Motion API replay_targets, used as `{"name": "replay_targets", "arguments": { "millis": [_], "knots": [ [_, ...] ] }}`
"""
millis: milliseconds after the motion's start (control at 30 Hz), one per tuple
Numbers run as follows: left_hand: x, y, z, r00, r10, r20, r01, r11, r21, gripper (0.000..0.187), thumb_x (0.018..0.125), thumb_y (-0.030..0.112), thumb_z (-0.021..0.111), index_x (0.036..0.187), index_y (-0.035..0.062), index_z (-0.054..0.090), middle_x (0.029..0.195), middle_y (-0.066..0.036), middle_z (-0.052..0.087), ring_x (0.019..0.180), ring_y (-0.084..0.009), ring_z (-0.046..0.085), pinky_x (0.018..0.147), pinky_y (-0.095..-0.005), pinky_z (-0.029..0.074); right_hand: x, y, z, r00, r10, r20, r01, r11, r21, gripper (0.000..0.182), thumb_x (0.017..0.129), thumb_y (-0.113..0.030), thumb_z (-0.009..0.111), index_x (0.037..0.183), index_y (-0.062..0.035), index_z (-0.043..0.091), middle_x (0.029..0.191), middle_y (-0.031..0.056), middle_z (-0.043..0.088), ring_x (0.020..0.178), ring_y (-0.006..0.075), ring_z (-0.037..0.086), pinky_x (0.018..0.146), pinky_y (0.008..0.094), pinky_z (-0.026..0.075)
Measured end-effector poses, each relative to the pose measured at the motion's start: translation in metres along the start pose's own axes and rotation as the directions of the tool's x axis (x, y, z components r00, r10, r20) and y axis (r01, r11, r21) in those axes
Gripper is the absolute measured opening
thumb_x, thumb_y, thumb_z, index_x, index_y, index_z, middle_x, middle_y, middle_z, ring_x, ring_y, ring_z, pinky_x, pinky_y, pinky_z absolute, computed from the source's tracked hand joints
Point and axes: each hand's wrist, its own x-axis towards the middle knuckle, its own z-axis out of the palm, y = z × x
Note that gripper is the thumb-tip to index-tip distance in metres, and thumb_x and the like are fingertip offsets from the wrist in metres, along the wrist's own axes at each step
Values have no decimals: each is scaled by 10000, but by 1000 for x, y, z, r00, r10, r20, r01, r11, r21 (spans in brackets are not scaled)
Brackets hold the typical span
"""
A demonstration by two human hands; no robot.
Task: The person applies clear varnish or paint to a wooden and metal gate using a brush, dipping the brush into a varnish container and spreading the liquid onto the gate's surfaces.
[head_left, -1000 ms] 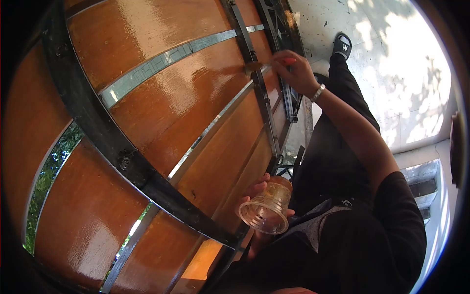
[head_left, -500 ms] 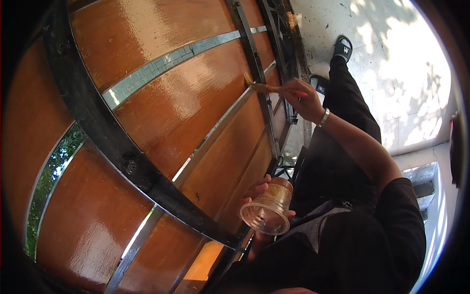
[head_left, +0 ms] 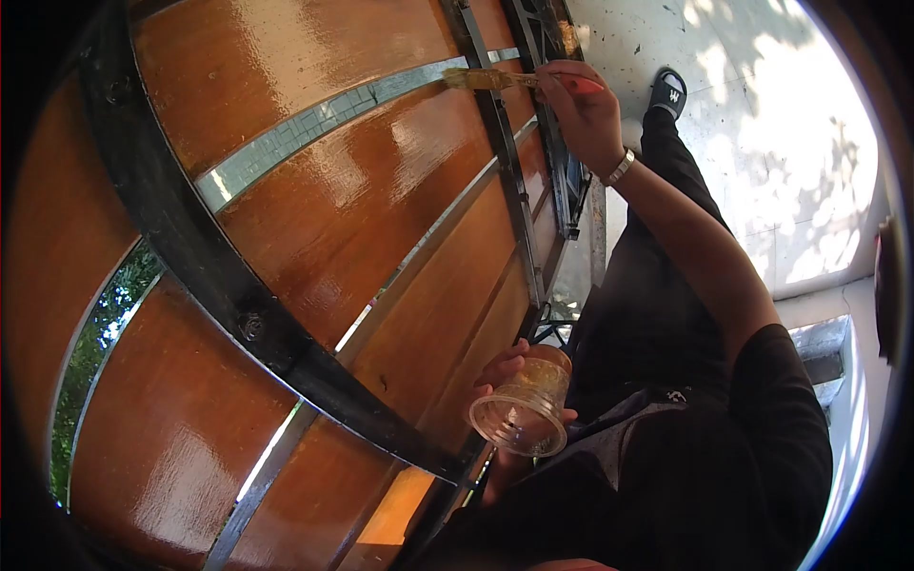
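Note:
My right hand (head_left: 584,112) is closed around the handle of a paintbrush (head_left: 487,80), whose flat bristles point left across a dark metal bar (head_left: 496,124). The bristle end overlaps the gap between two glossy brown wooden planks (head_left: 381,152). Lower down, my left hand (head_left: 499,369) is wrapped round a clear plastic cup (head_left: 522,409), tilted with its open rim toward me. Amber-coloured liquid or residue shows at the far end of the cup. Part of the left hand is hidden behind it.
A thick black metal frame bar (head_left: 209,257) curves across the planks. Foliage (head_left: 109,295) shows through a gap at the left. My sandalled foot (head_left: 668,90) stands on the pale, sun-dappled floor (head_left: 762,171). A light step-like block (head_left: 819,354) is at the right.
My right hand and the paintbrush have moved up, from the lower plank edge beside the bar to the gap above. The left hand and cup have barely shifted.

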Motion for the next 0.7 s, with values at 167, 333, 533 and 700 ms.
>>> {"name": "replay_targets", "arguments": {
  "millis": [167, 333, 533, 700],
  "knots": [
    [-1, 1, -5, 1000, 0, 27, -2, 999, 46, 1089, 643, 318, 918, 1441, 168, 192, 1331, -176, 471, 1255, -361, 484, 1086, -521, 388, -33, -56, 27, 988, 154, 4, -135, 859, 494, 166, 946, -115, 629, 1050, 14, 628, 950, 51, 679, 840, 87, 658, 748, 227, 523],
    [-1, -4, -3, 997, -34, 64, 36, 999, -18, 1086, 646, 334, 915, 1440, 152, 196, 1341, -200, 461, 1268, -367, 472, 1092, -534, 375, -24, 2, 27, 953, 251, -172, -210, 951, 226, 155, 930, -116, 649, 1033, -2, 635, 862, 29, 677, 756, 79, 641, 685, 236, 526],
    [-3, -11, -6, 998, 40, 50, -30, 981, -193, 1076, 668, 364, 898, 1441, 131, 187, 1341, -220, 455, 1276, -380, 462, 1106, -557, 350, -5, 20, 17, 967, -150, -206, 83, 949, -304, 120, 889, -111, 683, 986, -45, 660, 837, 39, 691, 775, 88, 655, 674, 245, 519],
    [15, 8, 11, 995, 95, 34, -97, 992, 79, 990, 733, 404, 845, 1396, 188, 142, 1365, -112, 431, 1275, -272, 473, 1072, -400, 395, -8, -45, 34, 989, -89, -115, 88, 996, -12, 111, 895, -88, 671, 987, -30, 655, 855, 32, 685, 754, 94, 654, 680, 248, 525]
  ]
}}
